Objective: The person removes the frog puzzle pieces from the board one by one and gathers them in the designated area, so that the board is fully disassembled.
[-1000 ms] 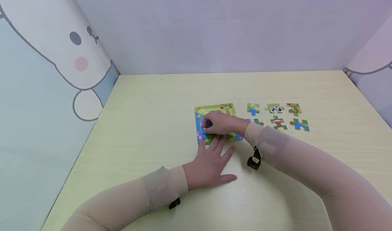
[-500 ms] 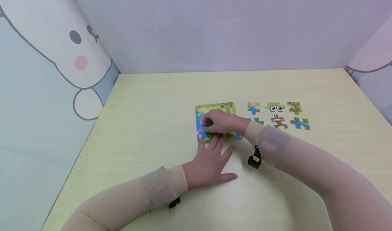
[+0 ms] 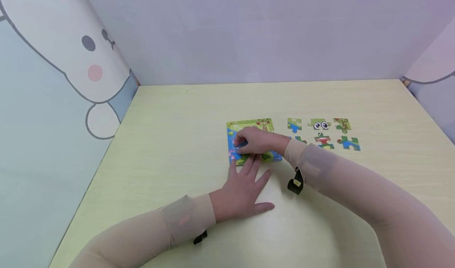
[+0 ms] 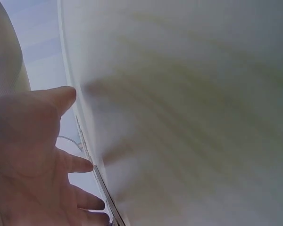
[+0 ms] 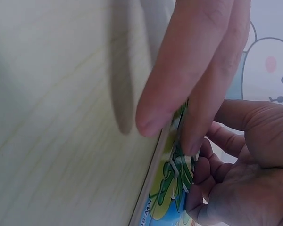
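Observation:
A square puzzle board [image 3: 232,132], printed with a blue and green picture, lies flat on the table. My left hand [image 3: 243,193] is spread palm down, its straight fingertips on the board's front edge. Over the board's left part, my right hand [image 3: 254,139] has curled fingers and thumb pinching a small puzzle piece, mostly hidden by the fingers. The right wrist view shows those curled fingers of the right hand [image 5: 254,165] low at the board [image 5: 166,190], with left fingers [image 5: 188,61] crossing above it. In the left wrist view, the left hand [image 4: 28,160] has extended fingers.
Right of the board lie several loose puzzle pieces in two rows, including an eyes piece [image 3: 320,121], a red mouth piece [image 3: 324,140] and a blue-green piece [image 3: 349,143]. The right forearm partly covers one piece [image 3: 300,139]. A pale wall [image 3: 249,35] stands behind the table [image 3: 170,118].
The right hand keeps the same pinch over the board. The left hand has shifted very slightly left, its fingertips still at the board's edge. The loose pieces lie as before.

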A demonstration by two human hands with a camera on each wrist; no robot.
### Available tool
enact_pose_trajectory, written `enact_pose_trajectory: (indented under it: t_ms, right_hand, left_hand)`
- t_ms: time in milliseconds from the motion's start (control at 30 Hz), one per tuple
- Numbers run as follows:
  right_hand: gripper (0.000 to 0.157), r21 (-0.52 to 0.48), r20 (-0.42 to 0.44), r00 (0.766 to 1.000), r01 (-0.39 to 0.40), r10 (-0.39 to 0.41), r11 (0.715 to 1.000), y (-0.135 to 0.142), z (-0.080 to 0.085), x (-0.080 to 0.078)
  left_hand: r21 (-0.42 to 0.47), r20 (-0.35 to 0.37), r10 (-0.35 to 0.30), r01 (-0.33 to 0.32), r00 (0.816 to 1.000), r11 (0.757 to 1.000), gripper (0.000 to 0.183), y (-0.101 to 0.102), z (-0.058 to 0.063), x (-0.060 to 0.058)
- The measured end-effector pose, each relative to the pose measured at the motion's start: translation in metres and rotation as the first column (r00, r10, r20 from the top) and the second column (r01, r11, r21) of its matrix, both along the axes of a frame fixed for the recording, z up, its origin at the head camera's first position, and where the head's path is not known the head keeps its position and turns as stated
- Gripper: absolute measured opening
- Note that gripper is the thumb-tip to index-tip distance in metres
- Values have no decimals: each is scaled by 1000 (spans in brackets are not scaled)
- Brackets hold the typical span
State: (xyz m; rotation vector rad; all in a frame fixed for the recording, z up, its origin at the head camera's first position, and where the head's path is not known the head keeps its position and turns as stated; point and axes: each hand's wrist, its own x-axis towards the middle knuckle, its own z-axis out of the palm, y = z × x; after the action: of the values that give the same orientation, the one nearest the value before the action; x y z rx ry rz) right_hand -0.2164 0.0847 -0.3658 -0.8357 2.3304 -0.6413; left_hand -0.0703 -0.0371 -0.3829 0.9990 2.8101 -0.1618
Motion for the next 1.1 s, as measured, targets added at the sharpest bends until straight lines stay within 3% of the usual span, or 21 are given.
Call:
enact_pose_trajectory:
  t_ms: [333, 900, 1100]
  right_hand:
    - [16, 4, 7, 1000, 12, -12, 1000, 1, 0, -1]
    - [21, -23, 55, 997, 53, -52, 998, 3, 2, -2]
    - [21, -49, 45, 997, 70, -68, 996, 8, 1, -5]
  left_hand:
    - [22, 32, 12, -13, 999, 1000, 81, -9, 0, 6]
    - [97, 63, 50, -56, 997, 994, 79, -42, 13, 25]
    - [168, 49, 92, -99, 995, 981, 80, -61, 16, 20]
